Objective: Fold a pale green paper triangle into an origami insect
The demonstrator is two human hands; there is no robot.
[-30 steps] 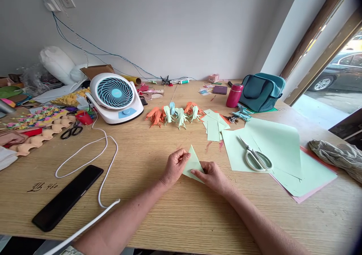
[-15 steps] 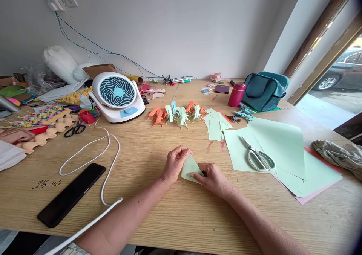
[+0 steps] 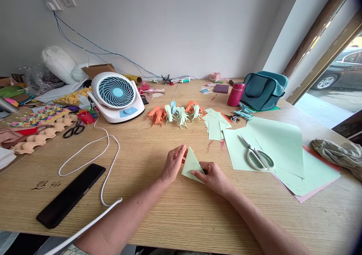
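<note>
2 hands pinch a folded green paper triangle (image 3: 192, 164) on the table (image 3: 175, 217): left hand (image 3: 173, 164) at its left edge, right hand (image 3: 213, 176) at its lower corner.

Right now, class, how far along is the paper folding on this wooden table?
Done: a row of finished orange and pale green folded paper figures stands mid-table. In hand: the left hand and right hand pinch one pale green paper triangle, folded only into a simple shape. Left: a stack of cut pale green squares and large pale green sheets under white-handled scissors lie unfolded.
</note>
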